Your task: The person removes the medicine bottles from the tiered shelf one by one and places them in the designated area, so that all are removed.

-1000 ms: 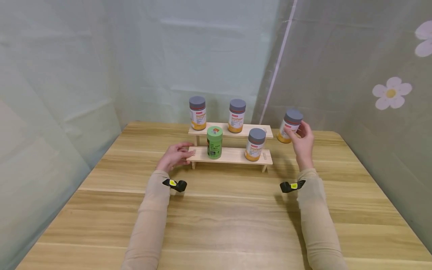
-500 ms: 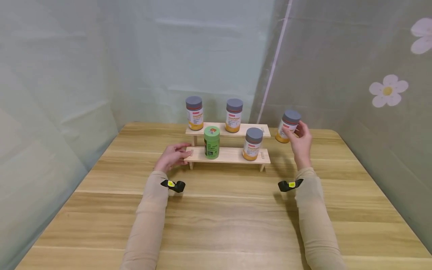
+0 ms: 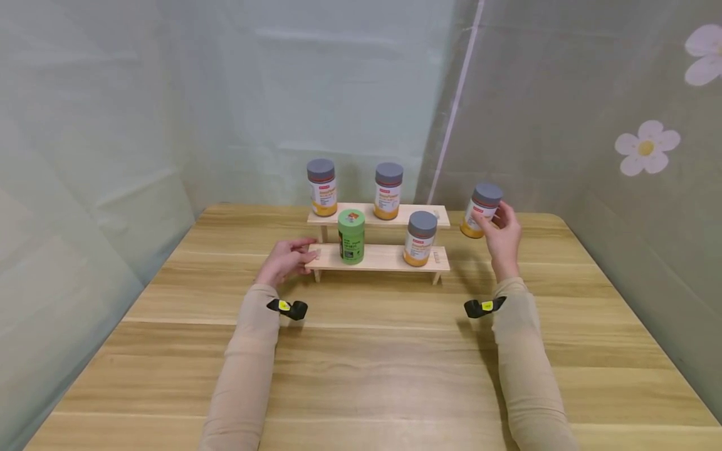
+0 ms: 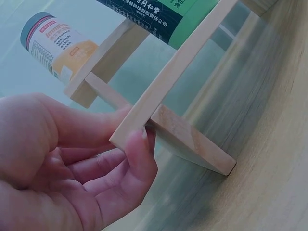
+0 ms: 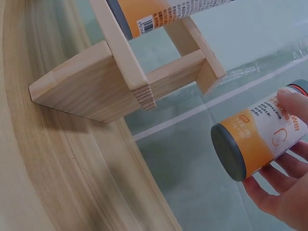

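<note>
A two-tier wooden rack [image 3: 378, 266] bears two grey-capped jars [image 3: 323, 191] [image 3: 388, 194] above, and a green jar [image 3: 352, 238] and a grey-capped jar [image 3: 420, 241] below. My left hand [image 3: 284, 260] pinches the left end of the lower shelf; in the left wrist view, thumb and fingers of that hand [image 4: 96, 168] close on the board end [image 4: 139, 120]. Right of the rack, my right hand [image 3: 501, 238] grips another grey-capped jar [image 3: 479, 213], slightly tilted. In the right wrist view this jar [image 5: 260, 132] is off the table, apart from the rack [image 5: 125, 53].
The wooden table [image 3: 372, 376] extends around the rack. Behind it hangs a pale green curtain [image 3: 338, 94], with a greyer flowered part [image 3: 564, 113] at the right. A small black camera sits on each wrist [image 3: 289, 308] [image 3: 484, 307].
The head view has shifted slightly, so the rack and jars appear a little further left. Both hands keep their holds, and the right-hand jar stays beside the rack.
</note>
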`<action>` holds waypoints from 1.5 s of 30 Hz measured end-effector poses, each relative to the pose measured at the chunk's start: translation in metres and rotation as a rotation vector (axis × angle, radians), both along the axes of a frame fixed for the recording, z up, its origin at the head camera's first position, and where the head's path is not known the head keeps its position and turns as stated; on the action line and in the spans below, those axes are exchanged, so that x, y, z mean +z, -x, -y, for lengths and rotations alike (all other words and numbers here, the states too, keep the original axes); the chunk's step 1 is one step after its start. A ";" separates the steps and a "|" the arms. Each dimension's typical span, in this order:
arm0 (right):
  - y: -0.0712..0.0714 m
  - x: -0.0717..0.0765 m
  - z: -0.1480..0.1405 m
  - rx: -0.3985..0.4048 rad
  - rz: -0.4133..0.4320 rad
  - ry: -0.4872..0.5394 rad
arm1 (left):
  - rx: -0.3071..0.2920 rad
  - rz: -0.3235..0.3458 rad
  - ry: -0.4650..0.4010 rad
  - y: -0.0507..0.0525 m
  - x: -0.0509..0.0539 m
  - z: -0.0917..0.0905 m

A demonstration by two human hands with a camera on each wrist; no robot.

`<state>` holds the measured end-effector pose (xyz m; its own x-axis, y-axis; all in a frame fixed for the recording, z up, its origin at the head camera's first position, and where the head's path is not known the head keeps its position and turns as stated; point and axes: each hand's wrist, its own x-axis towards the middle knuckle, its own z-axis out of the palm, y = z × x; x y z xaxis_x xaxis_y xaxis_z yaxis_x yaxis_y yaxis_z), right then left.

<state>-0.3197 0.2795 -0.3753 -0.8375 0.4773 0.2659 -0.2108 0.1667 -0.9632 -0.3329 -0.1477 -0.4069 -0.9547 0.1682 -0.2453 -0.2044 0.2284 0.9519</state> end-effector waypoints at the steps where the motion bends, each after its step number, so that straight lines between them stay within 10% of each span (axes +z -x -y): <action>1: 0.000 -0.001 0.000 0.004 0.004 -0.002 | -0.002 -0.005 0.002 0.000 0.000 0.000; 33: 0.010 -0.011 -0.009 0.092 0.086 -0.022 | 0.009 0.001 0.041 -0.007 0.009 -0.001; 45: 0.012 -0.020 -0.016 0.106 0.098 -0.080 | 0.018 -0.005 0.060 -0.004 -0.003 0.000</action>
